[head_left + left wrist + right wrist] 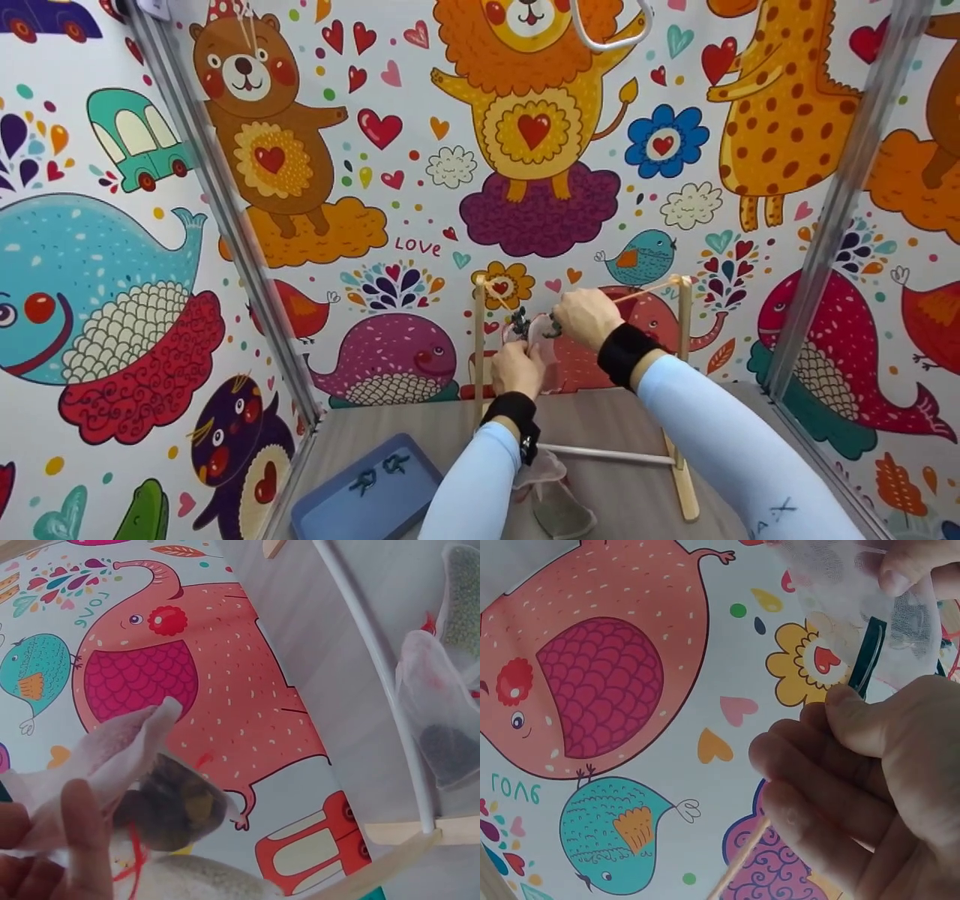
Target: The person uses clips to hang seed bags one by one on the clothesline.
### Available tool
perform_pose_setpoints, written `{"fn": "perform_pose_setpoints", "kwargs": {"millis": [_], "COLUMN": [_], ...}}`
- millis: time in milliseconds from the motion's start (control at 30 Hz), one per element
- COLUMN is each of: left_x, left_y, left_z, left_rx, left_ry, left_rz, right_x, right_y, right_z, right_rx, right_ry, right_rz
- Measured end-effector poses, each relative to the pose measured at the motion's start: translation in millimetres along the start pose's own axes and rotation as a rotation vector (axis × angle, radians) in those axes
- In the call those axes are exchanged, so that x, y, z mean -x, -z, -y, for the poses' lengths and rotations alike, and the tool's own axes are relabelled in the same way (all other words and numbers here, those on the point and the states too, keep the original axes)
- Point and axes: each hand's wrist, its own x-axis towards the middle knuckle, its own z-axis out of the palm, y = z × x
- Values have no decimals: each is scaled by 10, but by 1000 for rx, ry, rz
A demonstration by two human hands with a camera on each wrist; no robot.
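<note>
My left hand [517, 367] grips the gathered top of a whitish mesh bag [541, 337]. In the left wrist view my left hand [71, 844] is at the lower left, its fingers on the mesh cloth [124, 757]. Beside it hang a mesh pouch of dark contents [176, 802] with a red drawstring and another with pale contents [202, 877]. My right hand [589, 315], at the cord [652, 291], pinches a dark green clip [868, 656] between thumb and forefinger, close to the mesh. Another dark green clip [519, 321] sits at the cord left of the bag.
Two wooden posts [480, 337] hold the cord, joined low down by a pale rod [607, 454]. Mesh bags [559, 510] lie on the table below. At left a blue tray [307, 517] contains two green clips [365, 481]. A cartoon-patterned wall [420, 195] stands close behind.
</note>
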Motion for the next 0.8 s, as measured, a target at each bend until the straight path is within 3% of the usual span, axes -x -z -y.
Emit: {"fn": "perform_pose_setpoints", "kwargs": {"millis": [233,367,533,800], "left_x": [20,31,20,-13], "left_y": [-47,-62,-65,-57], "left_z": [-21,-27,-11,-3], "left_rx": [13,29,40,21], "left_ry": [31,25,-15,43], "left_rz": [36,42,53,86], "right_x": [-16,-53,-74,-57], "right_y": [-13,14,63,56], "right_z": [91,157,119,-56], "right_rx": [120,153,86,-46], "right_ry": [-38,-87,-59,33], "right_rz": [-44,-18,47,131]}}
